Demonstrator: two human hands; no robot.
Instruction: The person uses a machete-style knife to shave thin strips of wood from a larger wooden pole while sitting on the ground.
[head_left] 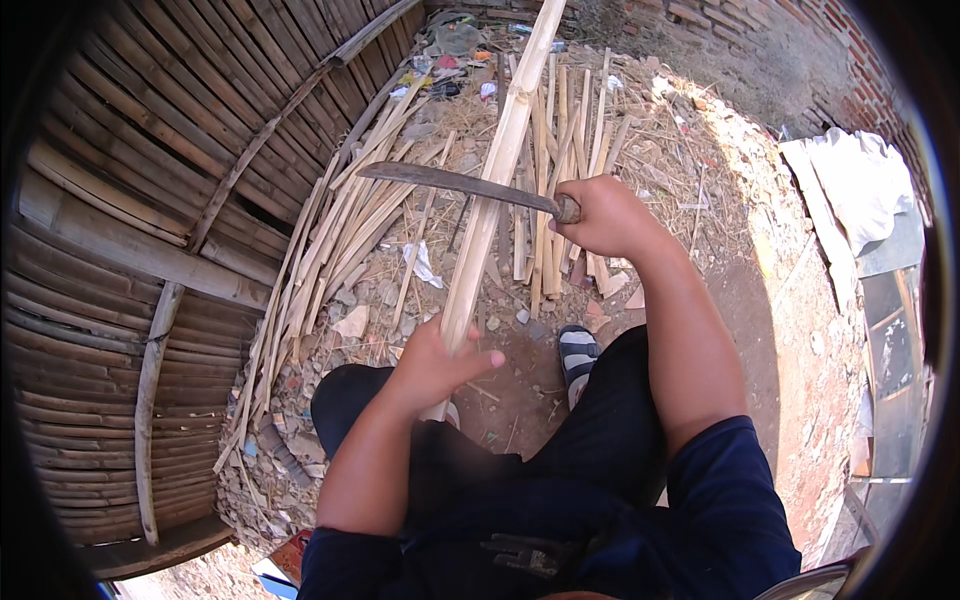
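A long split bamboo strip (497, 180) slants from my lap up past the top edge of the view, its pale inner face showing. Near its lower end, my left hand (432, 365) is wrapped round it, thumb out to the right. My right hand (605, 215) grips the handle of a machete (450, 181). The dark blade, curved at its tip, points left and crosses the strip above my left hand. Whether the edge touches the bamboo or hovers over it, I cannot tell.
Piles of bamboo strips (345, 225) lie on rubble ground at the left, with more slats (548, 240) straight ahead. A bamboo wall (130, 220) rises on the left, a brick wall (740, 45) at the back. White cloth (855, 185) hangs at the right.
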